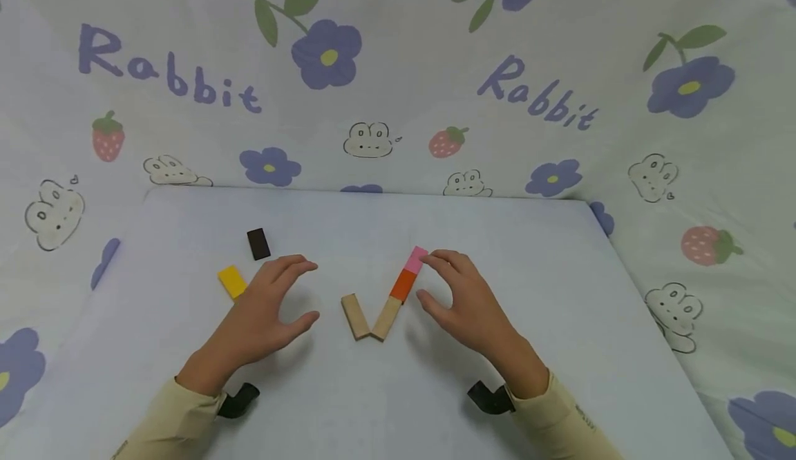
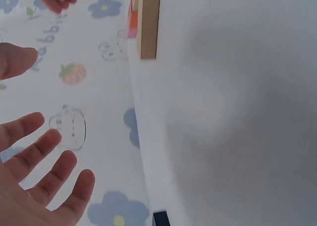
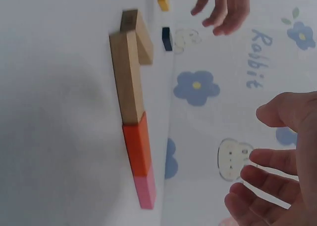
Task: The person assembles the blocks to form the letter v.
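Two plain wooden blocks meet at their near ends in a V on the white table: a left wooden block (image 1: 356,317) and a right wooden block (image 1: 387,318). An orange block (image 1: 403,285) continues the right arm, and a pink block (image 1: 416,260) lies at its far end. My right hand (image 1: 466,301) hovers just right of that row with fingers spread, holding nothing. My left hand (image 1: 264,311), also empty with fingers apart, is over the table left of the V. Beyond it lie a yellow block (image 1: 232,282), partly hidden by the hand, and a black block (image 1: 258,244).
The white table (image 1: 497,239) runs back to a cloth backdrop (image 1: 398,101) printed with rabbits, flowers and strawberries. Dark wrist-worn pieces stick out below both cuffs, a left one (image 1: 239,400) and a right one (image 1: 490,398).
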`<state>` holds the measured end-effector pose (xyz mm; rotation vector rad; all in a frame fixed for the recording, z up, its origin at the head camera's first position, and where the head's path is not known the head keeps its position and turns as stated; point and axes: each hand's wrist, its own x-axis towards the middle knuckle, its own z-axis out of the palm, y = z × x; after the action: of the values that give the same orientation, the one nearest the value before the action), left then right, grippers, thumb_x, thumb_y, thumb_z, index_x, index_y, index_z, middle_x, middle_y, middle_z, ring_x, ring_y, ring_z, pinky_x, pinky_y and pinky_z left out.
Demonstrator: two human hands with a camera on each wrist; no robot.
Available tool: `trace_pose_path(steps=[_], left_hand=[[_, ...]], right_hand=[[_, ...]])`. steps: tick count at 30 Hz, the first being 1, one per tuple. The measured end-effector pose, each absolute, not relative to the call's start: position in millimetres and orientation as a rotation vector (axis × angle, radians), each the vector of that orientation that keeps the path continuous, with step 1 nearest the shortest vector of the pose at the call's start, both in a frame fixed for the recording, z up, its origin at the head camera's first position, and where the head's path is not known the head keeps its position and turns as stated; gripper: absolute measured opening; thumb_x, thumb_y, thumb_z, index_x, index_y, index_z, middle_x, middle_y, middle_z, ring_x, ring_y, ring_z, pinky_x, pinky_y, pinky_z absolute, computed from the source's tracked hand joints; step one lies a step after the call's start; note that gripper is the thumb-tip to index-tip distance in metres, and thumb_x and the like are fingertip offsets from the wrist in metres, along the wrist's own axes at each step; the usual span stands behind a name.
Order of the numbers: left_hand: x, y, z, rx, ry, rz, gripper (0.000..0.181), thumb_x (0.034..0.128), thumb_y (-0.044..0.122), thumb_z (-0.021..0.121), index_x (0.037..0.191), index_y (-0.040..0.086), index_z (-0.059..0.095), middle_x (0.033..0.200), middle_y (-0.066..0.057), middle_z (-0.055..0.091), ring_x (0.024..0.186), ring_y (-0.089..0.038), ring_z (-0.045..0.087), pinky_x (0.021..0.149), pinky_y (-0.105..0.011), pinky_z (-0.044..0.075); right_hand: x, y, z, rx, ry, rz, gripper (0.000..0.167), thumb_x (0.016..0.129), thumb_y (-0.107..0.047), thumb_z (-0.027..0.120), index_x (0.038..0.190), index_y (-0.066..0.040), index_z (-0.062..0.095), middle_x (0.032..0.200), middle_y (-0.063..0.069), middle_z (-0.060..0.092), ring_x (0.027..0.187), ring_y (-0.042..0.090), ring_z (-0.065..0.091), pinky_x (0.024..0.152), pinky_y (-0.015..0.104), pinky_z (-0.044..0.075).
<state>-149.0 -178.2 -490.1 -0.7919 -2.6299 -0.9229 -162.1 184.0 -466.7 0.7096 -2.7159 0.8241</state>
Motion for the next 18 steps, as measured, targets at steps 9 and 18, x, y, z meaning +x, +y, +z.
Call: trace_pose_path(steps=[9, 18], left_hand=[[-147, -212, -493, -0.659, -2.619, -0.927, 0.064, 0.0876, 0.018, 0.089, 0.144, 0.006, 0.061, 0.149, -0.014, 0.055, 0.139, -0.039, 0.050, 0.105, -0.061, 0.049], [-154, -238, -500, -0.577, -2.640, -0.954, 0.068, 0.0854, 0.015, 0.091, 0.145, 0.007, 0.060, 0.148, -0.018, 0.054, 0.136, -0.044, 0.047, 0.106, -0.067, 0.044]], right_hand=[[-142, 158, -480, 0.902, -2.704, 0.821, 0.056, 0.094, -0.022, 0.084, 0.146, -0.010, 0.066, 0.145, 0.004, 0.058, 0.136, 0.020, 0.052, 0.107, 0.041, 0.054], [-127, 137, -491, 1.064, -2.746, 0.837, 0.060, 0.096, -0.030, 0.082, 0.148, -0.008, 0.066, 0.143, 0.004, 0.058, 0.131, 0.018, 0.053, 0.098, 0.037, 0.056]])
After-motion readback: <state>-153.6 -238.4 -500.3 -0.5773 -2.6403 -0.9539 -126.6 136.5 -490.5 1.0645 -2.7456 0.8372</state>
